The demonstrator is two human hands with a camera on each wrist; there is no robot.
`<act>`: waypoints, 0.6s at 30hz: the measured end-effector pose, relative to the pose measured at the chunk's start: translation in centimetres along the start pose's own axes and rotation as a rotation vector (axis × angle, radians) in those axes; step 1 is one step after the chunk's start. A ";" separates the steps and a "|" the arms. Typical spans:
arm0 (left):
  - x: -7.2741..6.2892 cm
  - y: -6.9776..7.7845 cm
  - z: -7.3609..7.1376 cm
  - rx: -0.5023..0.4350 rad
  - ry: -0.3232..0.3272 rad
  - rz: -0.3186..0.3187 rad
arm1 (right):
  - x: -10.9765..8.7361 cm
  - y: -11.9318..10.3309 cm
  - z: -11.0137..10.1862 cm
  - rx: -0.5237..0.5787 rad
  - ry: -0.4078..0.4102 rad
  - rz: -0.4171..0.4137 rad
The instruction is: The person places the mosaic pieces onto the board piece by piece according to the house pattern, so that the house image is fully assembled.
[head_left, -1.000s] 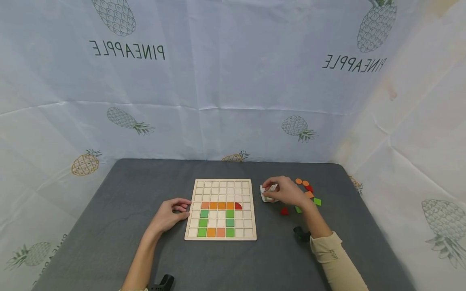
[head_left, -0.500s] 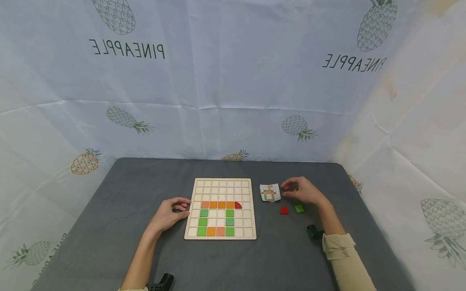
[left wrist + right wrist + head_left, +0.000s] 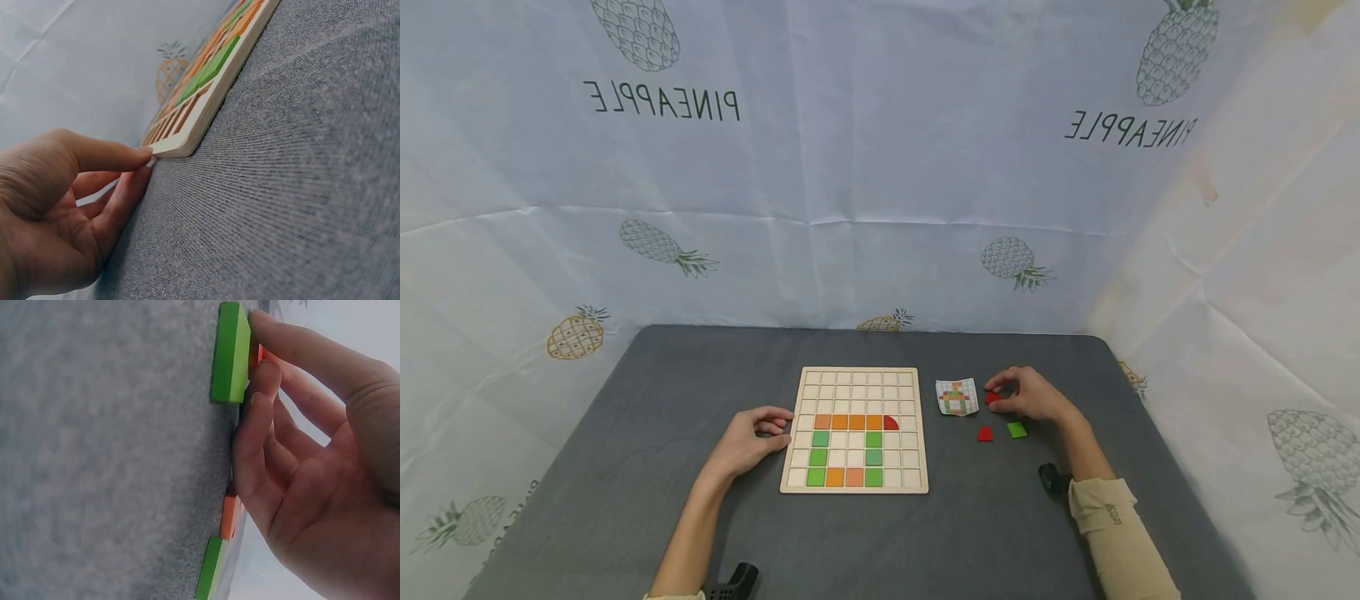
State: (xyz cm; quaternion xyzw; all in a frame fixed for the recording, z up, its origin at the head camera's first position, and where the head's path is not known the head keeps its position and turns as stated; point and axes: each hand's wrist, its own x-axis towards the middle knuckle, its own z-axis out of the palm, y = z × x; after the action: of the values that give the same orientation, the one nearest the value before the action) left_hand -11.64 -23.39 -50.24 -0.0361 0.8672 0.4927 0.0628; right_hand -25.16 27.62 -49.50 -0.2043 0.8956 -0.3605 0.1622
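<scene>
A square wooden grid board (image 3: 859, 490) lies on the table. Orange, pink and green square tiles and one red rounded tile (image 3: 891, 423) sit in its cells. At the board's left edge rests my left hand (image 3: 752, 442), thumb and fingertips against the wood; the left wrist view has the thumb (image 3: 119, 156) near a board corner. Right of the board, my right hand (image 3: 1028, 395) pinches a small red tile (image 3: 992, 398) between thumb and finger. In the right wrist view this red tile is partly hidden behind a green tile (image 3: 231, 356).
A small printed pattern card (image 3: 957, 397) lies between the board and my right hand. Below that hand lie another red tile (image 3: 985, 434) and a green square tile (image 3: 1017, 430). Beyond the fingers, the right wrist view has an orange tile (image 3: 229, 517) and another green one (image 3: 211, 569).
My right hand has moved right, off the card, so the card shows fully. A red tile now shows between its fingers. The left hand and the board stay put.
</scene>
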 end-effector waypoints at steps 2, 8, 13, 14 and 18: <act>0.0 0.0 0.0 0.000 0.000 -0.001 | 0.1 -0.1 0.0 0.007 -0.002 0.016; 0.0 0.0 0.0 -0.001 0.000 -0.006 | -0.1 -0.1 -0.2 0.006 0.001 0.031; 0.0 0.1 0.1 0.002 0.005 -0.014 | -0.3 0.1 -0.1 -0.010 0.001 0.010; -0.1 0.1 0.1 0.002 0.006 -0.014 | -0.3 0.0 -0.1 -0.014 0.005 0.008; -0.1 0.2 0.1 0.000 0.009 -0.015 | -0.3 -0.2 0.0 -0.045 0.026 0.005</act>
State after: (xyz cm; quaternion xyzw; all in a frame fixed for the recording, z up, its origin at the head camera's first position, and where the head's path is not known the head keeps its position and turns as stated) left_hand -11.58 -23.24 -50.13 -0.0450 0.8670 0.4922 0.0626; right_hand -24.84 27.64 -49.37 -0.2011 0.9059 -0.3425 0.1469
